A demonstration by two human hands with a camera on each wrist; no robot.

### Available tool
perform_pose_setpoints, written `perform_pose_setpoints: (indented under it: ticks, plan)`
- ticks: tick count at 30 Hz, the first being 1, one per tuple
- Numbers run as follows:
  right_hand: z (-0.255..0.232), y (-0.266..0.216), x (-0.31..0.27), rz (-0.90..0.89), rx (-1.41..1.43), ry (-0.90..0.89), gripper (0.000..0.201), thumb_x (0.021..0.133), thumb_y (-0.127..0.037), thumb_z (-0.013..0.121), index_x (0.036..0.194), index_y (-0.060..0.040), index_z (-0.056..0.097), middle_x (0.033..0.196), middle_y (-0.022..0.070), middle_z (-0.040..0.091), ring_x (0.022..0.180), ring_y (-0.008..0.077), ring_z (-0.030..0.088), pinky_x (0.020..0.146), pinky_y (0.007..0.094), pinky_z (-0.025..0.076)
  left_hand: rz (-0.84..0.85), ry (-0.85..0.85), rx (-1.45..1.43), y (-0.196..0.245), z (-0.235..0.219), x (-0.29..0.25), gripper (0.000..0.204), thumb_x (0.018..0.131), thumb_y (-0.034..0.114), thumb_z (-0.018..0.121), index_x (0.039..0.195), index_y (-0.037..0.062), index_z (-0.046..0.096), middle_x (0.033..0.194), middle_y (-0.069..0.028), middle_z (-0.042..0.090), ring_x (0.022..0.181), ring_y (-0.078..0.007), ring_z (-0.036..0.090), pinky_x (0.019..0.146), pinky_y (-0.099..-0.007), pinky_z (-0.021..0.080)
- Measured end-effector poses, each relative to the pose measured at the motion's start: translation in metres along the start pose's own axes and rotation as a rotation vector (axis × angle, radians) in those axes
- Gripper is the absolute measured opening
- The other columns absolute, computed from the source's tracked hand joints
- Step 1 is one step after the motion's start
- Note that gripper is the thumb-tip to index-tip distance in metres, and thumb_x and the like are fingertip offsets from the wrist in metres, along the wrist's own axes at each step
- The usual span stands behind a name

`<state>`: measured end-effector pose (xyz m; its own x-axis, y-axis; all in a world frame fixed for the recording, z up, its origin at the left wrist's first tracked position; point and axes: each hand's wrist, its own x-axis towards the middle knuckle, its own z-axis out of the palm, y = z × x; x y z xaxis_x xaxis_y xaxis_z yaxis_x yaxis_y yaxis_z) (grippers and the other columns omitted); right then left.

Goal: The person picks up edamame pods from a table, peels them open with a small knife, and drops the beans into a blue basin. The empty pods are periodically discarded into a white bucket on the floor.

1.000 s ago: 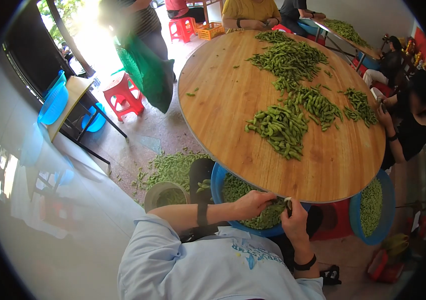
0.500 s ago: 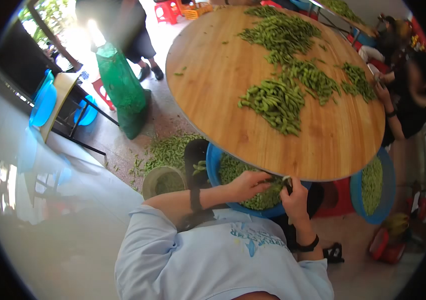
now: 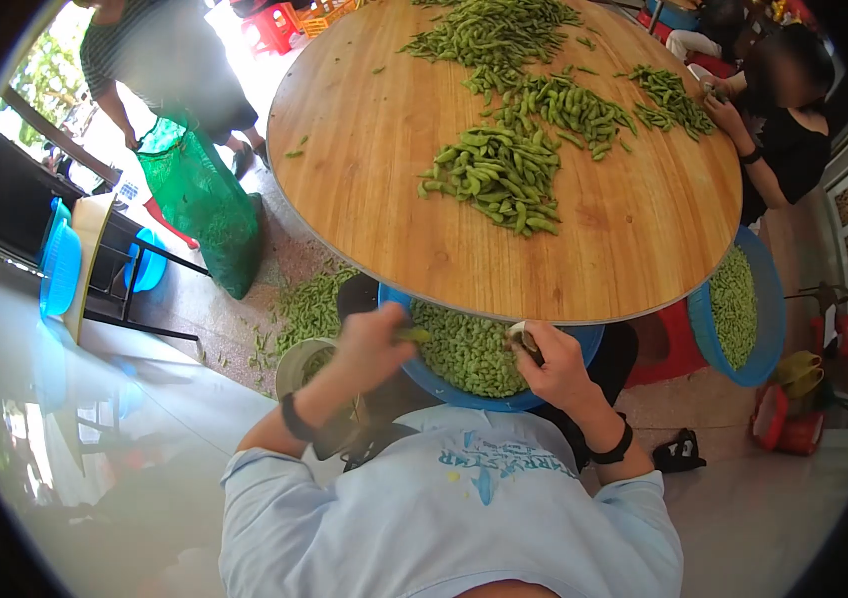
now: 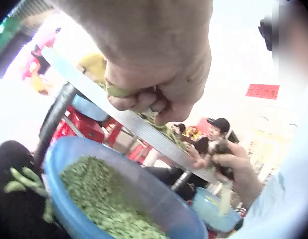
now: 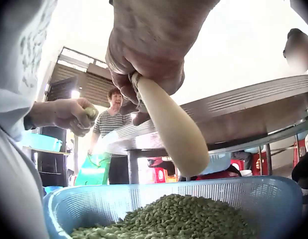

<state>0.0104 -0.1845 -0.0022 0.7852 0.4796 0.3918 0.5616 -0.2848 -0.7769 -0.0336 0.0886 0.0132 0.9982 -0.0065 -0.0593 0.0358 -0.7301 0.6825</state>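
My left hand (image 3: pixel 369 351), blurred in the head view, grips green bean pods (image 4: pixel 116 91) in curled fingers, left of the basket. The right hand (image 3: pixel 552 361) holds a tool with a smooth pale, bulb-ended handle (image 5: pixel 174 127); a dark part of it (image 3: pixel 527 345) shows by the thumb, and I cannot tell its kind. Below both hands, a blue basket (image 5: pixel 169 183) contains a heap of shelled green beans (image 3: pixel 466 351). Several pod piles (image 3: pixel 499 174) lie on the round wooden table (image 3: pixel 364 189), whose edge overhangs the basket.
A pale bucket (image 3: pixel 287 371) stands left of the basket, with pods (image 3: pixel 306 314) scattered on the floor beyond. A standing person holds a green mesh sack (image 3: pixel 195 199). Another person (image 3: pixel 793 149) sits at the right, by a second blue basket (image 3: pixel 769 339) of beans.
My left hand has moved left, away from the right hand, with pods in its grip. The head view has shifted, and the standing person's green sack shows more fully.
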Motion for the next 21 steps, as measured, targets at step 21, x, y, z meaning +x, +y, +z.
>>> perform_pose_setpoints:
  ticks: [21]
  plan:
    - [-0.008, 0.021, 0.021, 0.414, 0.622, 0.083, 0.030, 0.095, -0.011, 0.044, 0.122, 0.0015, 0.047, 0.078, 0.0030, 0.055, 0.057, 0.0040, 0.045, 0.047, 0.0190, 0.037, 0.667, 0.275, 0.245, 0.029, 0.003, 0.202, 0.019, 0.079, 0.006, 0.061, 0.098, 0.0027, 0.061, 0.097, -0.0155, 0.054, 0.099, -0.0338, 0.052, 0.081, -0.0409, 0.044]
